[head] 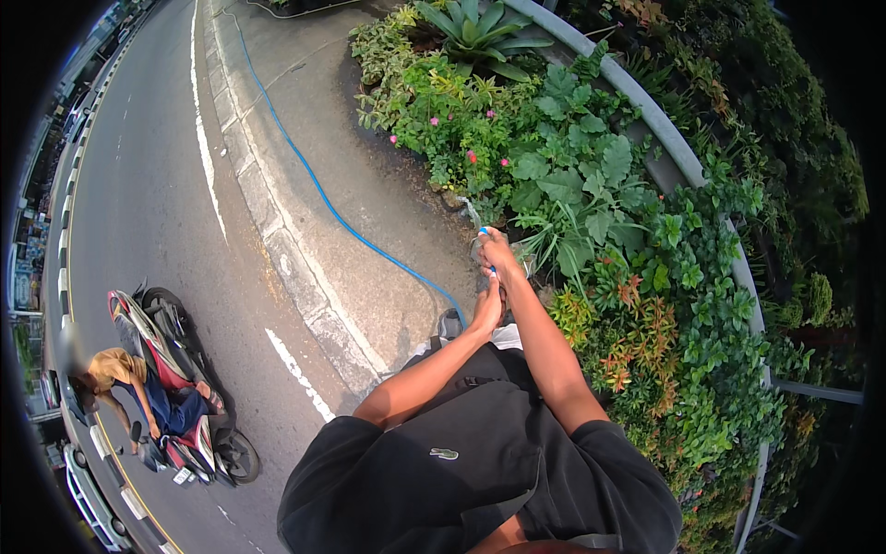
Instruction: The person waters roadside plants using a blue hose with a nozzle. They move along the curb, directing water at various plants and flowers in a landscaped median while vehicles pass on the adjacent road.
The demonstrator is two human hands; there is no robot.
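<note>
My right hand (500, 255) grips the end of a blue hose (417, 273), whose tip pokes out past the fingers. Water (473, 210) spurts from it towards the edge of the planted bed. Just behind, nearer my body, my left hand (489, 309) is closed around the same hose. From there the hose drops by my feet and runs up the concrete pavement (387, 187). Beyond my hands grow broad-leaved plants (564, 183) and a bush with pink flowers (457, 131). A shrub with red and yellow-green leaves (644, 325) stands right of my right forearm.
A concrete kerb (277, 249) separates the pavement from the asphalt road (152, 208) on my left. A person on a red and white motorcycle (166, 367) is on the road close by. A grey rail (657, 124) curves behind the plants. A light car (93, 495) is beyond the striped divider.
</note>
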